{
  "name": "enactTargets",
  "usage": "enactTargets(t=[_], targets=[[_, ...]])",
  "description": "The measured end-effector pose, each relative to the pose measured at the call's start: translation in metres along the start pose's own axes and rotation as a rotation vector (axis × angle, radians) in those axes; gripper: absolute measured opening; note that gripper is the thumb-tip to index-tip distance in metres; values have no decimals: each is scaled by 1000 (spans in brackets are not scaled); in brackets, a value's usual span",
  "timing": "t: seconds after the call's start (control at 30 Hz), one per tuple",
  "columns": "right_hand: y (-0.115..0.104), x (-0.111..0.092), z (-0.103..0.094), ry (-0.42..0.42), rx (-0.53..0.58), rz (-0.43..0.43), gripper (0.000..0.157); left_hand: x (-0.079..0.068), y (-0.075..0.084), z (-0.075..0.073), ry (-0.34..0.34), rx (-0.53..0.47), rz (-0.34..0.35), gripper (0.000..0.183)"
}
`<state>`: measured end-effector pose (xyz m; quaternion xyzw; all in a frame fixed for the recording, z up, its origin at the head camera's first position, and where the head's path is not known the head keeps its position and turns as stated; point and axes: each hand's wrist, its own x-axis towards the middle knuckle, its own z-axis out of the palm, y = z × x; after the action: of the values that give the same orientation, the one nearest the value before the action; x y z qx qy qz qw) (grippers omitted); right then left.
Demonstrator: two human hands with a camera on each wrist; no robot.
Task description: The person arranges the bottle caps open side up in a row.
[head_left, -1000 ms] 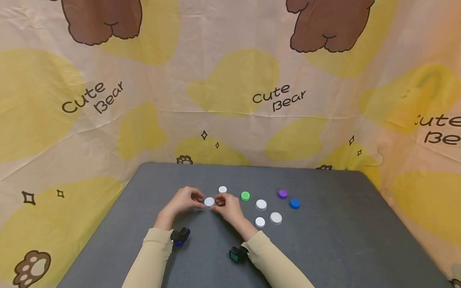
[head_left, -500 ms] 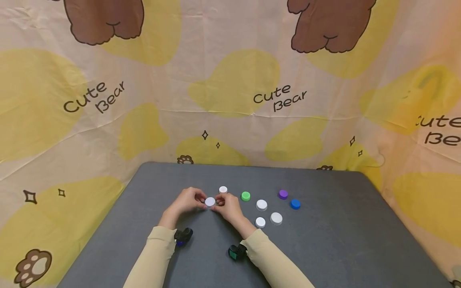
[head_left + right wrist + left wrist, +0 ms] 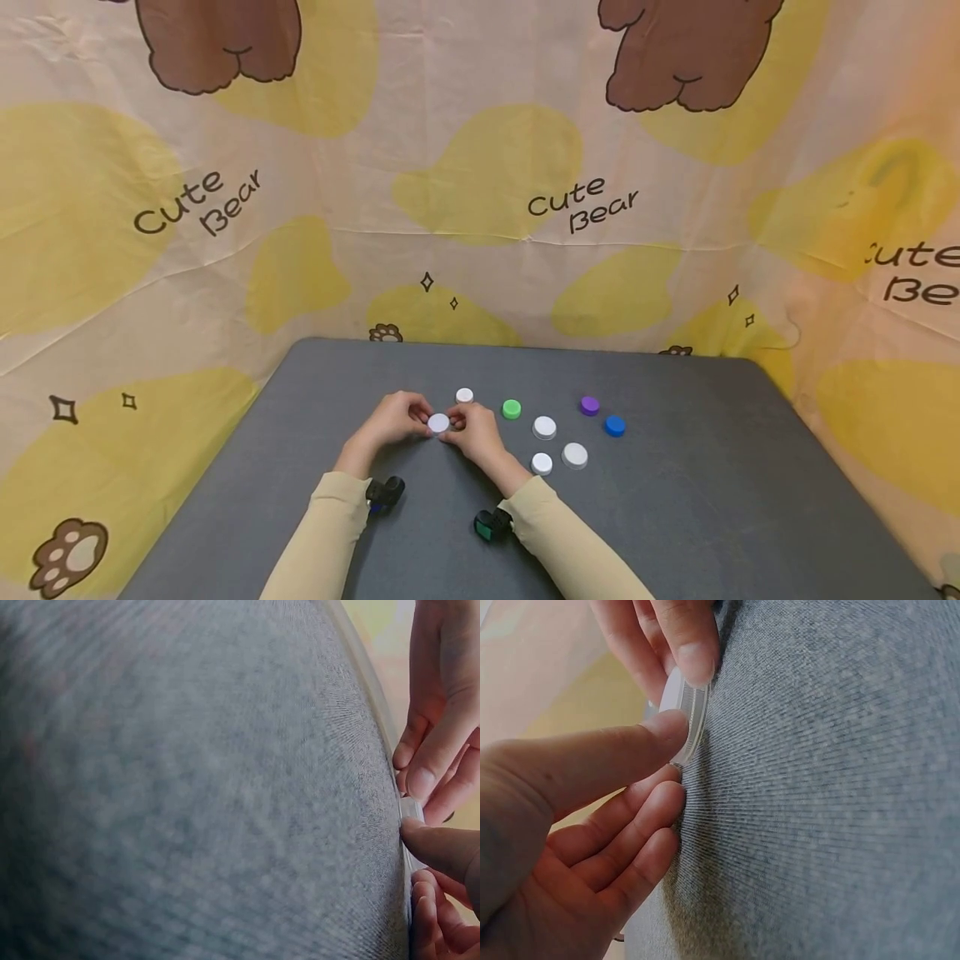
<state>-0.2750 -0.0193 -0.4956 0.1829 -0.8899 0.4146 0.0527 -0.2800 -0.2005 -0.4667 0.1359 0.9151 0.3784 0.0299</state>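
Between my two hands is a small round lid (image 3: 438, 423), white on top with a clear, ridged rim (image 3: 695, 712). It stays low, close over the grey tabletop. My left hand (image 3: 396, 417) grips its left side, thumb on the near edge and fingers curled behind. From the right, my right hand (image 3: 477, 435) pinches the same lid between thumb and fingers. In the left wrist view, the left thumb (image 3: 667, 729) presses the rim while the other hand's fingertips (image 3: 697, 664) lie at its upper end. The lid's far side is partly hidden.
Just behind the right hand sits a white cap (image 3: 464, 396). To the right lie a green cap (image 3: 512, 409), several white caps (image 3: 544, 427), a purple cap (image 3: 589, 406) and a blue cap (image 3: 615, 426). A bear-patterned cloth (image 3: 480, 183) hangs behind the table (image 3: 712, 483).
My left hand has shifted slightly right, its fingers closing in against the lid's edge. The right hand and the other caps have stayed nearly in place.
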Motion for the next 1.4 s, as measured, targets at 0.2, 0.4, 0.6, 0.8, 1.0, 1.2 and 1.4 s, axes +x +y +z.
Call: enactTargets(t=[0.2,0.4,0.6,0.8,1.0,1.2,1.4], targets=[[-1,-1,1,-7,-10,9,30,-2,0,1,-7,22,2,24],[0,-2,3,-4,-30,-8,29,-3,-1,2,-4,21,14,24],[0,-3,3,4,0,-40,29,-4,0,2,-7,6,26,24],[4,-5,2,22,20,-110,29,-6,1,1,-13,-11,32,24],[-5,-10,-1,0,16,-76,28,-13,4,-2,-22,-50,29,23],[-10,-15,-4,-9,73,-86,27,-21,10,-4,-11,-50,51,23],[-14,-20,-8,-11,97,-112,27,-29,16,-7,-8,-41,77,23]])
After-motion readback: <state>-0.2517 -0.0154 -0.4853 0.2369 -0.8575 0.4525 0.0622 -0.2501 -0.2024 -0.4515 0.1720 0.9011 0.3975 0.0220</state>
